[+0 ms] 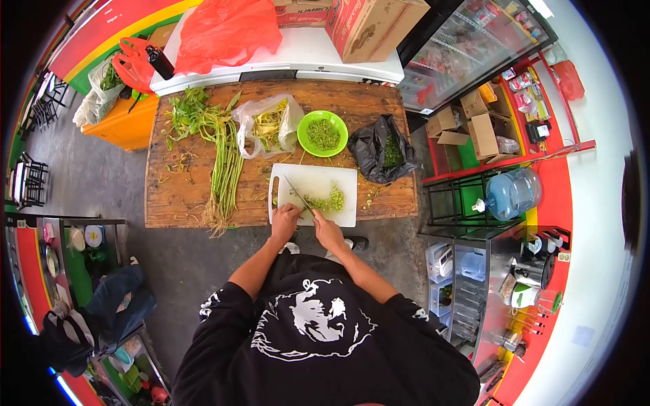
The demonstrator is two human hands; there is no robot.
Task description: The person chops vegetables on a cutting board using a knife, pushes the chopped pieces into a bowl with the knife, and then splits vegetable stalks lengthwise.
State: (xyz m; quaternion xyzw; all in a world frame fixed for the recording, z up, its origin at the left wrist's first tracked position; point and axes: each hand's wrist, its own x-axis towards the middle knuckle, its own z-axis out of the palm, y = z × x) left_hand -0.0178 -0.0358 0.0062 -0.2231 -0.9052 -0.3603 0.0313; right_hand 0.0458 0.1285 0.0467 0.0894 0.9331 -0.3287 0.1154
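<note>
The knife (296,191) is grasped by its handle in the right hand (328,231), its blade slanted over the white cutting board (349,179) toward the far left. Chopped greens (335,199) are spread across the near half of the board, close to the right hand. The left hand (287,216) is placed at the board's near edge, to the left of the blade, with its fingers bent down by the greens; whether anything is pinched there cannot be told, as the fingertips are hidden. For clean cutting, the fingertips would best be curled under, so that the blade is guided by the knuckles and even, short lengths are produced. The stems should be pressed flat and lined up squarely to the edge (loose ones are easily rolled under a blade), and the cut pieces are better kept clear of the knife's path. Beyond the board, on the wooden table (379,98), more cut greens are held in the green bowl (343,131), which is flanked by a clear plastic bag (292,124) on its left and a black plastic bag (367,148) on its right. Farther left, long stems (227,157) are laid in a bundle, with their roots pointed toward the person's side.
</note>
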